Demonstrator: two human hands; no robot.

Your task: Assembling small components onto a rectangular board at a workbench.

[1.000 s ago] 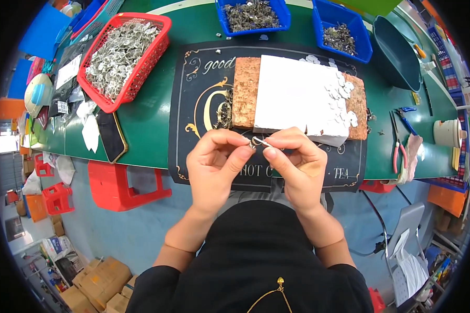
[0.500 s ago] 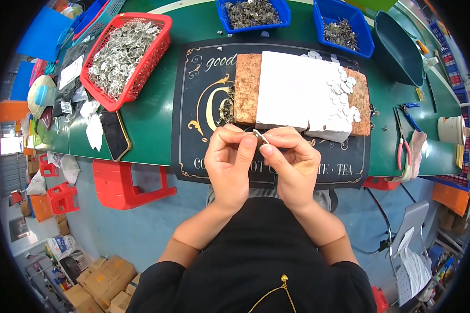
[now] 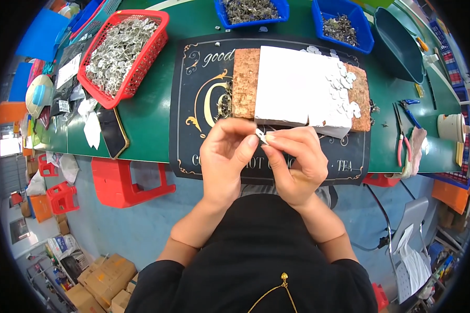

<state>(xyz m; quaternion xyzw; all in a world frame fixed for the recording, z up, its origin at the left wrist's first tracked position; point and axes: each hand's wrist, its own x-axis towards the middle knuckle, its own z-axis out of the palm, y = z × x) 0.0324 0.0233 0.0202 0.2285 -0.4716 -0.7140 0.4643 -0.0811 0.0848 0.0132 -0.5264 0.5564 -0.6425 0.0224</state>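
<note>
A small whitish flat piece (image 3: 261, 136) sits between my two hands, just in front of a white block (image 3: 292, 86). My right hand (image 3: 298, 159) pinches it between thumb and bent forefinger. At its other side, the thumb and forefinger of my left hand (image 3: 225, 154) close around its edge; the fingertips partly cover it. Several thin white pieces (image 3: 340, 82) lie scattered on the right part of the block. The block rests on a brown cork-like slab (image 3: 245, 83), which shows at both ends.
A red basket (image 3: 124, 95) full of small pale pieces stands at the left, beside a phone (image 3: 113, 133). Blue bins (image 3: 369, 41) with dark metal bits and a dark green tub (image 3: 397, 49) line the back. Pink-handled pliers (image 3: 400, 143) lie right. A black printed mat (image 3: 193, 94) covers the middle.
My left forefinger has lifted and straightened from its tighter pinch. My right hand has turned slightly, its fingers more over the piece. The view has shifted a little.
</note>
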